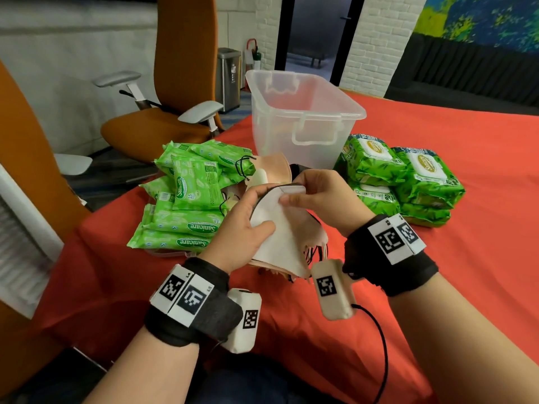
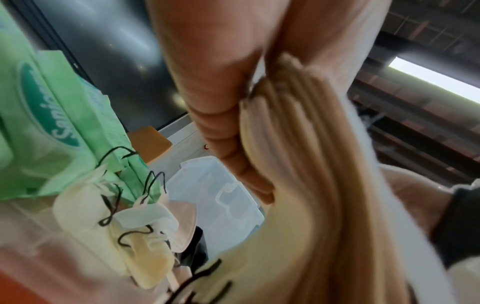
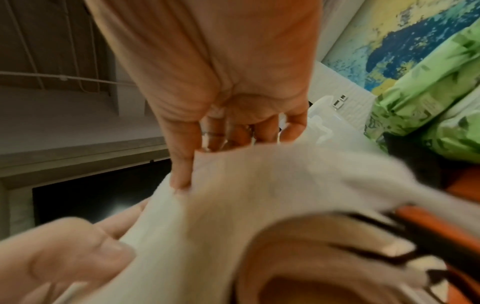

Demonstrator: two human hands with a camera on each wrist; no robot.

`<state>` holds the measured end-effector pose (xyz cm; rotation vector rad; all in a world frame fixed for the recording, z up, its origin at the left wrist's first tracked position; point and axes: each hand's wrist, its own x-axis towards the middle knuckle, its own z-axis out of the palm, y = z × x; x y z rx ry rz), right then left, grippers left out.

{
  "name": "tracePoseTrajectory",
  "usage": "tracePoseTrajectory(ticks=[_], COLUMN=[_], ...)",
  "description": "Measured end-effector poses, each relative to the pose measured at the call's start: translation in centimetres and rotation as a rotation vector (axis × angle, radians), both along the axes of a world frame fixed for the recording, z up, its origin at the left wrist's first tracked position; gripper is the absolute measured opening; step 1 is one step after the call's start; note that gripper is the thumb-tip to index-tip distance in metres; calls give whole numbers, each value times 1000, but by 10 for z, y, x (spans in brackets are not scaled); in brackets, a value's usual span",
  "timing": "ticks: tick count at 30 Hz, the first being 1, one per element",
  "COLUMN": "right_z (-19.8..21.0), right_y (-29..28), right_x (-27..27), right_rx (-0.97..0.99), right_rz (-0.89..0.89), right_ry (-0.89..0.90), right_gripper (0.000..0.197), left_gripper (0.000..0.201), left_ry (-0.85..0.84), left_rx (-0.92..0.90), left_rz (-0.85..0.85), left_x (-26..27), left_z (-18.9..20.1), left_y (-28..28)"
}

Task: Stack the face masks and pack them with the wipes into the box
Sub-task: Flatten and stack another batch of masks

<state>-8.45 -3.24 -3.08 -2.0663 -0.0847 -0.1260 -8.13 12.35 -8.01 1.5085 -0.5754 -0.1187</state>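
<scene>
Both hands gripping stack of face masks (image 1: 280,237) above red table (image 1: 437,272), left hand (image 1: 248,225) at 8 o'clock, right hand (image 1: 318,193) pinching top edge, clear box (image 1: 306,112) at 12 o'clock, wipes (image 1: 186,199) at 10 o'clock.

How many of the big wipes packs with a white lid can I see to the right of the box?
4 at least, in two stacks of two: top left, under it, top right, under it. More may hide behind them.
</scene>
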Motion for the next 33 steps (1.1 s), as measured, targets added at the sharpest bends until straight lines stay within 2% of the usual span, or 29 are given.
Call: tracePoseTrajectory(ticks=[2, 3, 6, 7, 9, 10, 13, 15, 17, 19, 21, 24, 27, 31, 33], right_z=[-5, -7, -17, -20, -26, -28, -27, -24, -22, -21, -19, -12, -5, -2, 1], right_y=[0, 0, -5, -6, -8, -9, -12, -18, -24, -28, -29, -25, -32, -44, -49], right_x=[3, 3, 4, 2, -2, -4, -10, -13, -12, -10, -10, -15, -23, -38, -46], right_rx=[78, 80, -15, 39, 140, 119, 119, 146, 221, 335, 356, 304, 346, 197, 182], right_rz=[-38, -56, -6, 66, 219, 269, 386, 417, 335, 156, 72, 125, 133, 201, 149], right_ry=[1, -4, 28, 71, 179, 196, 209, 196, 132, 25, -43, -10, 6, 103, 89], right_gripper=[27, 33, 73, 77, 68, 63, 52, 45, 35, 31, 29, 30, 39, 49, 53], left_gripper=[61, 64, 73, 72, 60, 53, 42, 32, 30, 33, 35, 34, 34, 36, 37], left_ry=[53, 68, 66, 75, 117, 136, 209, 196, 131, 47, -28, -64, -92, -184, -210], left_rx=[-46, -65, -111, -132, -159, -159, -156, -141, -128, -125, -102, -85, -80, -40, 4], left_rz=[-4, 3, 20, 31, 70, 91, 111, 138, 208, 283, 320, 319, 269, 181, 93], left_x=[1, 1, 2, 3, 5, 5, 7, 7, 9, 10, 10, 11, 11, 7, 5], left_z=[0, 1, 5, 6, 7, 8, 9, 8, 8, 9, 12, 16, 20, 26, 31], left_y=[2, 3, 7, 7, 9, 9, 12, 16, 21, 25, 26, 29, 29, 19, 14])
